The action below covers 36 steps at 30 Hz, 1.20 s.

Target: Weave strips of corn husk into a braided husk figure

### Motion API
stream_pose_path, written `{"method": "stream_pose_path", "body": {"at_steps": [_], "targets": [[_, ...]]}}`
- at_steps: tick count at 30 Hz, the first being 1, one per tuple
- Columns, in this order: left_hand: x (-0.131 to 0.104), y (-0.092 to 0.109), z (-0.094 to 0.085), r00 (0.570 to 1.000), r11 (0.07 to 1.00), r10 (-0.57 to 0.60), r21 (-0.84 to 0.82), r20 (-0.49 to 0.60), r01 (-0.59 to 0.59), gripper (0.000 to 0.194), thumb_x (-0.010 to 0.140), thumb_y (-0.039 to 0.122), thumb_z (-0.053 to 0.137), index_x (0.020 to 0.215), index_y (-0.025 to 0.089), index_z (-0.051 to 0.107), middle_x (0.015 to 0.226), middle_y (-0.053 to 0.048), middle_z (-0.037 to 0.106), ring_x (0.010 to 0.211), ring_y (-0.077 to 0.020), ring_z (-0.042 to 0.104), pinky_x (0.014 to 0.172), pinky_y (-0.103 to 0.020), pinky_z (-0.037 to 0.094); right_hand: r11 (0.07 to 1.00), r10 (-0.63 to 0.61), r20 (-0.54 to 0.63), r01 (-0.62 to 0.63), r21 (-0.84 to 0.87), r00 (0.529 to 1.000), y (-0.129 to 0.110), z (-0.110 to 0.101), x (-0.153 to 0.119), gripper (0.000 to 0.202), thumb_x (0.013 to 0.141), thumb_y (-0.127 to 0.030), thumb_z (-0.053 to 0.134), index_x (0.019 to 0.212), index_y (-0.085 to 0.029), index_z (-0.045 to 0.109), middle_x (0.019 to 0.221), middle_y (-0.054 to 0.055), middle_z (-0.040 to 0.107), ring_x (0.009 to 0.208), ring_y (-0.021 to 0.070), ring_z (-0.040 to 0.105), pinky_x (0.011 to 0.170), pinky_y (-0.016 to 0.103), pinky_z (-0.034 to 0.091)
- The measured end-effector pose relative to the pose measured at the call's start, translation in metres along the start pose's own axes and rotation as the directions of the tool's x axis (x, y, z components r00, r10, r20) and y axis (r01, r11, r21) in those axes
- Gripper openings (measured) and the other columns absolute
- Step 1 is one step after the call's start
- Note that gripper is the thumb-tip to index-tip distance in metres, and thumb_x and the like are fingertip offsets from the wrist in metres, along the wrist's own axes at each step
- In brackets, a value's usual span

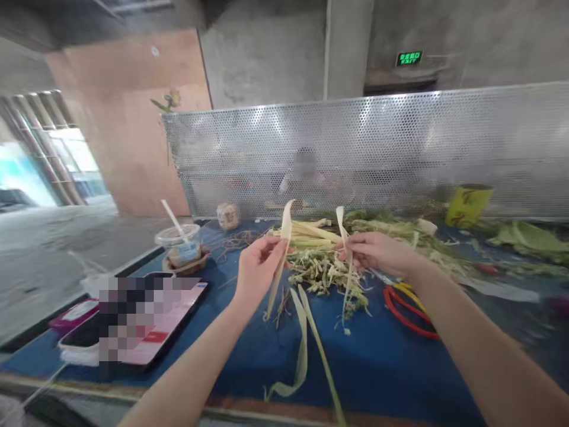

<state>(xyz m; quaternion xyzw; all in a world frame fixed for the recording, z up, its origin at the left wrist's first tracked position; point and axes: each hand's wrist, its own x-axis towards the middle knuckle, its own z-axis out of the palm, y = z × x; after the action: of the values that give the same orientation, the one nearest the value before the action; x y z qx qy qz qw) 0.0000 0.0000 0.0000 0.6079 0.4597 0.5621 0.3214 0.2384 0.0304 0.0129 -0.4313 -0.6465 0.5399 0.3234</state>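
Loose strips: nearest me, a wide pale strip (303, 350) and a narrow greenish strip (323, 357) lie on the blue tabletop (377, 367), reaching toward its front edge.
Red-and-yellow-handled tool: it lies beside my right forearm, probably scissors, partly hidden.
Left hand: my left hand (260, 267) pinches the left husk-like strip (287, 222) between thumb and fingers, its top curling above, its tail hanging below.
Right hand: my right hand (373, 255) is closed in a fingertip pinch on the right husk-like strip (341, 218), which dangles, thinner.
Step in hand: I judge that I am handling these strips one per hand, held up apart.
Next move: it calls, I think, for a light pinch and care not to tear them.
Plant heap: wilted sprigs (322, 270) lie just beyond, between my hands.
Pale stalks: a bundle of stalks (313, 231) lies behind the heap.
Mesh panel: the perforated metal panel (377, 148) stands farthest along the table.
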Motion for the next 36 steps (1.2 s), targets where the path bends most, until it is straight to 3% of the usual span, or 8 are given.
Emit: {"method": "stream_pose_path", "body": {"at_steps": [7,10,16,19,22,26,32,36], "targets": [[0.005,-0.018,0.006,0.990,0.980,0.142,0.143,-0.009,-0.139,0.024,0.072,0.038,0.057,0.076,0.016,0.064,0.071,-0.002,0.064,0.061,-0.0113,0.056,0.055,-0.020,0.042,0.998,-0.041,0.075,0.044,-0.044,0.996,0.003,0.006,0.001,0.015,0.076,-0.025,0.058,0.085,-0.013,0.060,0.079,0.006,0.065,0.050,0.0044,0.050,0.046,0.017,0.043],[0.005,-0.022,0.008,0.990,0.975,0.140,0.171,0.025,-0.142,0.026,0.072,0.040,0.057,0.076,0.015,0.064,0.068,-0.002,0.063,0.058,-0.0105,0.053,0.054,-0.020,0.040,0.998,-0.039,0.117,0.045,-0.049,0.992,0.003,0.011,0.000,0.015,0.075,-0.030,0.059,0.075,-0.014,0.056,0.074,0.004,0.065,0.045,0.0038,0.049,0.041,0.017,0.042],[0.000,-0.019,0.013,0.992,0.975,0.093,0.193,0.086,-0.108,0.027,0.072,0.041,0.056,0.071,0.014,0.061,0.053,0.002,0.053,0.046,-0.0071,0.043,0.045,-0.019,0.033,0.967,0.223,0.327,-0.165,-0.196,0.918,0.005,0.025,-0.002,0.029,0.073,-0.043,0.058,0.078,-0.014,0.056,0.086,0.010,0.065,0.051,0.0106,0.058,0.039,0.020,0.044],[-0.004,-0.021,0.018,0.983,0.979,0.076,0.177,0.165,-0.105,0.029,0.071,0.043,0.056,0.067,0.014,0.059,0.050,0.003,0.052,0.042,-0.0062,0.041,0.042,-0.018,0.032,0.929,0.225,0.221,-0.140,-0.343,0.949,0.006,0.030,0.000,0.042,0.072,-0.054,0.054,0.087,-0.015,0.058,0.073,0.006,0.063,0.045,0.0087,0.053,0.040,0.020,0.040],[-0.009,-0.024,0.022,0.965,0.986,-0.009,0.164,0.263,-0.036,0.032,0.071,0.046,0.055,0.066,0.015,0.058,0.051,0.002,0.056,0.035,-0.0054,0.040,0.037,-0.018,0.031,0.939,0.013,0.155,0.041,-0.340,0.988,0.004,0.037,0.002,0.039,0.072,-0.052,0.055,0.090,-0.017,0.058,0.052,-0.003,0.053,0.042,0.0067,0.045,0.043,0.020,0.038],[-0.011,-0.024,0.025,0.950,0.983,-0.061,0.184,0.307,0.004,0.033,0.070,0.047,0.056,0.063,0.015,0.057,0.052,0.003,0.056,0.031,-0.0047,0.039,0.034,-0.018,0.031,0.922,-0.179,0.027,0.178,-0.344,0.983,0.001,0.046,0.004,0.030,0.074,-0.045,0.054,0.067,-0.016,0.057,0.046,-0.004,0.049,0.040,0.0061,0.040,0.044,0.021,0.034],[-0.007,-0.026,0.023,0.959,0.955,0.028,0.277,0.283,-0.110,0.034,0.077,0.046,0.047,0.064,0.015,0.057,0.054,0.002,0.056,0.038,-0.0062,0.043,0.040,-0.018,0.035,0.914,-0.165,0.005,0.155,-0.374,0.986,-0.001,0.047,0.003,0.025,0.074,-0.038,0.055,0.064,-0.015,0.057,0.049,-0.003,0.053,0.045,0.0077,0.047,0.047,0.021,0.037],[-0.007,-0.025,0.022,0.924,0.967,-0.021,0.242,0.382,-0.078,0.030,0.076,0.045,0.048,0.070,0.016,0.056,0.057,0.001,0.060,0.037,-0.0065,0.046,0.039,-0.018,0.035,0.935,-0.143,-0.010,0.132,-0.328,0.990,0.001,0.044,0.005,0.019,0.077,-0.033,0.052,0.069,-0.016,0.056,0.049,-0.003,0.052,0.045,0.0079,0.048,0.045,0.021,0.038]]}}
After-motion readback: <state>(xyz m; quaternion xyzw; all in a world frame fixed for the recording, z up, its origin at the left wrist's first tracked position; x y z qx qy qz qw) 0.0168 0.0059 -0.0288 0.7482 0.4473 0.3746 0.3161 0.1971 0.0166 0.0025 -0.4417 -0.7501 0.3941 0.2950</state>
